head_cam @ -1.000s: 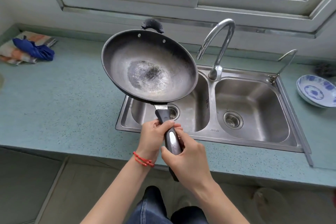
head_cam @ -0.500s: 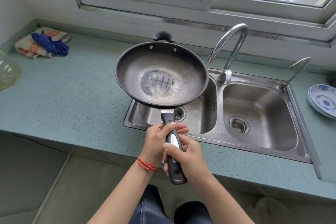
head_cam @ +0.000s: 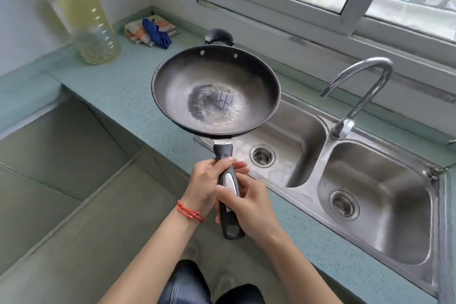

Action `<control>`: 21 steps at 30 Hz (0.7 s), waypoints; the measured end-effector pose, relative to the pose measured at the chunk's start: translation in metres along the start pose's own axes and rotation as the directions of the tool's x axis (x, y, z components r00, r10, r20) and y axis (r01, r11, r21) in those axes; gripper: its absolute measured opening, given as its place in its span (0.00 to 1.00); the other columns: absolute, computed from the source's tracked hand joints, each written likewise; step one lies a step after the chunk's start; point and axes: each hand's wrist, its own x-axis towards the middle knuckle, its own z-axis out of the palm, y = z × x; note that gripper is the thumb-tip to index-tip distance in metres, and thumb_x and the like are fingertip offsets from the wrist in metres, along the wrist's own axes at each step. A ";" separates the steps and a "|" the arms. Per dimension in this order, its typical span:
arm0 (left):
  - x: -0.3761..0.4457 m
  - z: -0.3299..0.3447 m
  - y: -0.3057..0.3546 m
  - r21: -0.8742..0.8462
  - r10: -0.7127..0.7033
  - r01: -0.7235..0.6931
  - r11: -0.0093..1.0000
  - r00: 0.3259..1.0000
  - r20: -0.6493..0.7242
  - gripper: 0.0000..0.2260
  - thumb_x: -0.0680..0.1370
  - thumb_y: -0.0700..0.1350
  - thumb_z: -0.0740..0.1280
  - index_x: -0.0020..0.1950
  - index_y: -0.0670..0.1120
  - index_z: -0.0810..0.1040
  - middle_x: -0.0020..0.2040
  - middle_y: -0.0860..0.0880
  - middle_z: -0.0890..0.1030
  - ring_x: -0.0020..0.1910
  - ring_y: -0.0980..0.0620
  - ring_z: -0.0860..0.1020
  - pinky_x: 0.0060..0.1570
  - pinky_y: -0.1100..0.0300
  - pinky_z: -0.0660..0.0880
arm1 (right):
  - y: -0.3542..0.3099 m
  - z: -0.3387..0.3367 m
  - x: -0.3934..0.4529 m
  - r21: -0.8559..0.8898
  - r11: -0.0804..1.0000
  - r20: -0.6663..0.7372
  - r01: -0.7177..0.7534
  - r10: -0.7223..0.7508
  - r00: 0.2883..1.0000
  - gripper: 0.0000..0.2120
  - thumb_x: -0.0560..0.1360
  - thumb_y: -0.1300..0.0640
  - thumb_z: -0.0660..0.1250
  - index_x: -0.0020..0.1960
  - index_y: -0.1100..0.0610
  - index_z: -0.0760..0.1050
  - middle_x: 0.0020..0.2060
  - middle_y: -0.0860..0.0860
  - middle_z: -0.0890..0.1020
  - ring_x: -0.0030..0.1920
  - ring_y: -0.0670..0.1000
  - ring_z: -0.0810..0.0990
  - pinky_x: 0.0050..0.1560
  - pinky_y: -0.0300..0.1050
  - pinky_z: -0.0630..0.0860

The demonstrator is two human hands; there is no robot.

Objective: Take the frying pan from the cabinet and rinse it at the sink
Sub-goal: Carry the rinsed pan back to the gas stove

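Currently the frying pan [head_cam: 216, 91] hangs above the table [head_cam: 118, 91] edge, just left of the sink [head_cam: 296, 131], with both hands wrapped closed around its black handle: left hand [head_cam: 207, 184] nearer the pan, right hand [head_cam: 246, 205] nearer the handle end. For a good rinse, the pan should likely travel right until its bowl sits under the faucet [head_cam: 357, 96], tilted toward the drain. No water flow is visible. The faucet control cannot be made out, and the pan's underside is hidden.
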 end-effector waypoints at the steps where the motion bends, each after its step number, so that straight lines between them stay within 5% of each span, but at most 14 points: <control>1: -0.006 -0.004 0.002 0.012 0.022 -0.021 1.000 1.000 -0.019 0.10 0.76 0.37 0.61 0.38 0.37 0.79 0.34 0.44 0.83 0.35 0.49 0.83 0.35 0.59 0.79 | 0.001 0.003 -0.001 -0.028 1.000 0.027 0.011 -0.010 1.000 0.07 0.66 0.57 0.67 0.36 0.61 0.72 0.28 0.61 0.75 0.23 0.53 0.77 0.24 0.42 0.73; 6: -0.029 -0.040 0.012 0.155 0.125 -0.103 0.982 0.982 -0.140 0.09 0.75 0.38 0.64 0.36 0.38 0.79 0.32 0.45 0.83 0.32 0.49 0.81 0.35 0.59 0.79 | 0.005 0.028 -0.005 -0.180 0.981 0.159 0.069 -0.040 0.987 0.17 0.63 0.47 0.67 0.37 0.61 0.70 0.33 0.71 0.74 0.29 0.59 0.74 0.33 0.62 0.74; 9: -0.042 -0.064 0.015 0.161 0.158 -0.120 0.980 0.956 -0.247 0.07 0.73 0.37 0.65 0.36 0.38 0.78 0.31 0.46 0.81 0.31 0.50 0.78 0.35 0.61 0.77 | 0.005 0.050 -0.006 -0.220 0.970 0.239 0.105 -0.050 0.970 0.16 0.64 0.48 0.67 0.36 0.62 0.69 0.30 0.69 0.73 0.28 0.62 0.74 0.31 0.61 0.73; 16: -0.075 -0.128 0.029 -0.052 0.168 -0.217 0.975 0.868 -0.468 0.07 0.73 0.34 0.65 0.34 0.36 0.76 0.26 0.48 0.80 0.27 0.54 0.79 0.29 0.63 0.77 | 0.007 0.120 -0.007 -0.204 0.973 0.423 0.109 -0.012 0.906 0.11 0.69 0.56 0.67 0.34 0.61 0.69 0.26 0.47 0.70 0.28 0.46 0.66 0.29 0.41 0.65; 21: -0.106 -0.195 0.041 -0.079 0.181 -0.267 0.960 0.813 -0.554 0.07 0.73 0.34 0.64 0.35 0.36 0.77 0.27 0.48 0.81 0.27 0.54 0.80 0.30 0.63 0.77 | 0.012 0.189 -0.014 -0.200 0.977 0.521 0.072 0.043 0.853 0.13 0.69 0.56 0.67 0.35 0.65 0.68 0.27 0.52 0.70 0.29 0.51 0.67 0.32 0.48 0.66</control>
